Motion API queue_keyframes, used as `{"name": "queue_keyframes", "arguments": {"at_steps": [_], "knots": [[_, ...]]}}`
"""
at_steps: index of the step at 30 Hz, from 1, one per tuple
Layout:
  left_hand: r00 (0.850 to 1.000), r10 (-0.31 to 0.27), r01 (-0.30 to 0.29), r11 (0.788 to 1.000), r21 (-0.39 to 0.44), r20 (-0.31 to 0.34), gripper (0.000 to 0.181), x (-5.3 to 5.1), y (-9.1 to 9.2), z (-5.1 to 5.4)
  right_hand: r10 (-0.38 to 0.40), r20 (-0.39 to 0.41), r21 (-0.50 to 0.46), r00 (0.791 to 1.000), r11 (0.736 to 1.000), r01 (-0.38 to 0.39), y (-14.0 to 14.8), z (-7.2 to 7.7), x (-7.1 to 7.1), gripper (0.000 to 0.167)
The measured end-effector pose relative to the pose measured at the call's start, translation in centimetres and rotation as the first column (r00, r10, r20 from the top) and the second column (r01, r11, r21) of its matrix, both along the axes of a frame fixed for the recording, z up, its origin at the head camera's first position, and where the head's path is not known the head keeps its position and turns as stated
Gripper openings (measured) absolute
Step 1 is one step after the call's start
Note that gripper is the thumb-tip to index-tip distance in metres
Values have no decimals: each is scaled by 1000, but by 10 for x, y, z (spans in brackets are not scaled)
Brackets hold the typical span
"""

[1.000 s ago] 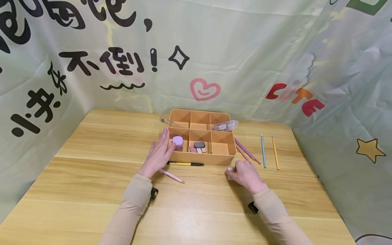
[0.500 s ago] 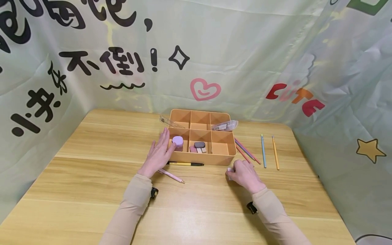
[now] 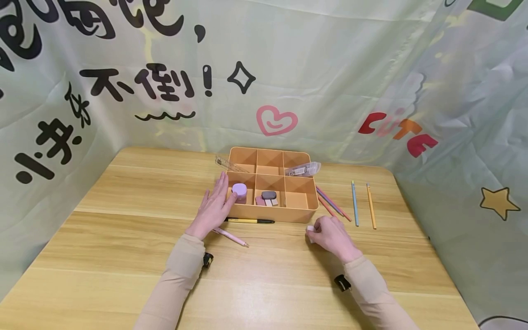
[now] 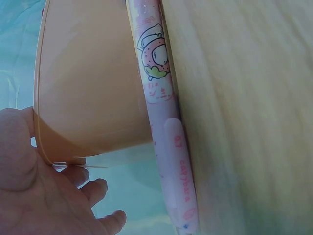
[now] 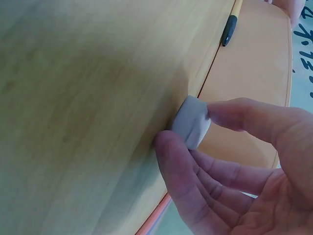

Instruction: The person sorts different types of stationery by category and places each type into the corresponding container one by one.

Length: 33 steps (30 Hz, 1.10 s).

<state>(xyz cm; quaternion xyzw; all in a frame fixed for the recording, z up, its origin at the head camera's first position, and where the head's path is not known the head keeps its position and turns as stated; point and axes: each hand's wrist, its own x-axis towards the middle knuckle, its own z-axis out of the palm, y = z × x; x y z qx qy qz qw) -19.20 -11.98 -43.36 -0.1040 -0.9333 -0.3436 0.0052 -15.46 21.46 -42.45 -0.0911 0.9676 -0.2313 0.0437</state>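
My right hand [image 3: 333,236] pinches a small white eraser [image 5: 191,121] between thumb and fingers, just above the table near the front right corner of an orange organizer box [image 3: 272,213]. My left hand [image 3: 212,208] rests against the left side of the box with its fingers fairly straight; in the left wrist view its thumb lies at the rim. Beside that thumb, a purple-lidded jar [image 3: 239,190] stands in the front left compartment. Several erasers, one of them dark grey [image 3: 269,195], lie in the front middle compartment. Under the left hand is a pink pen [image 4: 164,103].
A yellow and black pen [image 3: 249,221] lies along the box's front. Right of it are several coloured pencils, including a blue pencil [image 3: 354,204] and an orange pencil [image 3: 371,206]. A clear ruler [image 3: 227,163] and a translucent purple tube-like item [image 3: 303,169] stick out of the back compartments.
My right hand has shifted slightly, with the eraser still between its fingers and turned a little. The left hand and the box have not moved.
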Motion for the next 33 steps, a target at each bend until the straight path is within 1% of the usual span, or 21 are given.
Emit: {"name": "queue_keyframes", "arguments": {"at_steps": [5, 8, 12, 16, 19, 22, 25, 28, 31, 33], "knots": [[1000, -2, 2, 1000, -1, 2, 71, 0, 0, 0, -2, -6, -18, 1000, 1000, 2, 5, 1, 2, 18], [1000, -3, 3, 1000, -2, 3, 71, 0, 0, 0, -5, 12, -56, 1000, 998, 6, 7, 3, 2, 15], [1000, -3, 3, 1000, -7, 3, 71, 0, 0, 0, -10, 47, -115, 999, 993, 15, 10, 5, 2, 15], [1000, -3, 3, 1000, -7, 3, 71, 0, 0, 0, -14, 38, -173, 999, 985, 20, 15, 7, 2, 16], [1000, -2, 2, 1000, -4, 4, 71, 0, 0, 0, -1, 14, -233, 1000, 972, 4, 19, 8, 1, 17], [1000, -2, 2, 1000, -5, 4, 71, 1, 0, 0, 25, 12, -310, 1000, 951, -20, 26, 12, 1, 19], [1000, -4, 4, 1000, -6, 6, 71, 1, 0, 0, 26, 36, -391, 999, 920, -10, 33, 20, 0, 23], [1000, -5, 5, 1000, -7, 6, 71, 1, 0, 0, 13, 51, -442, 999, 897, 11, 40, 30, 0, 25], [1000, -7, 7, 1000, -2, 7, 71, 0, 0, 0, 12, 33, -454, 999, 891, 4, 44, 38, -2, 27], [1000, -8, 8, 1000, 2, 8, 71, 0, -1, -1, 17, -5, -436, 1000, 900, -17, 46, 43, -3, 25]]}}
